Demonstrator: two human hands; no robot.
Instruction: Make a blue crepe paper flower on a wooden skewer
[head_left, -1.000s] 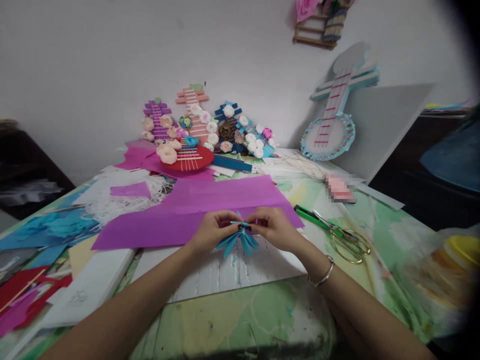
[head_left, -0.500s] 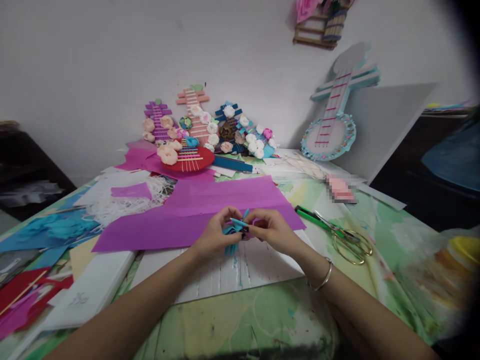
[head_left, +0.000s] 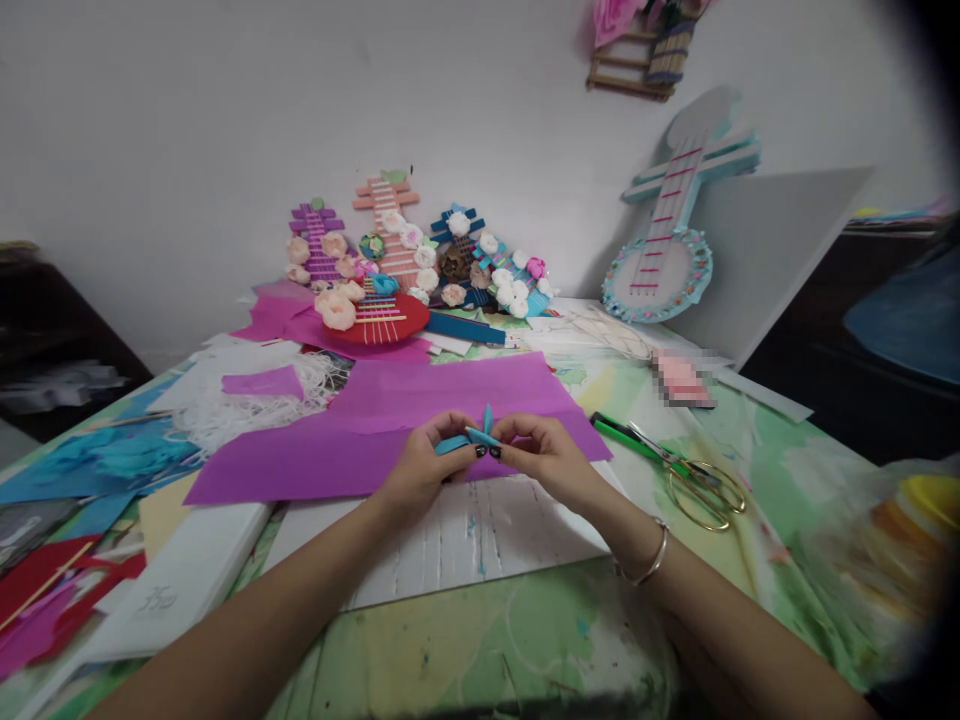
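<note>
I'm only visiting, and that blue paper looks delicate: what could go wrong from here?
The blue paper, pinched by the left hand and right hand, might crease or tear if pulled hard. The scissors lie near the right forearm, which could knock them if it swings outward.

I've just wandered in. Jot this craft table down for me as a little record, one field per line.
Left hand: left hand, pinching folded blue paper
Right hand: right hand, fingertips on the same blue paper
Right wrist: silver bracelet
Beneath hands: purple sheet, overlapping a streaked white board
Cutting tools: gold-handled scissors, lying across a green-and-black tool
Back of table: flower-trimmed instrument shapes, including a red one
Right edge: yellow-lidded jar, blurred
</note>
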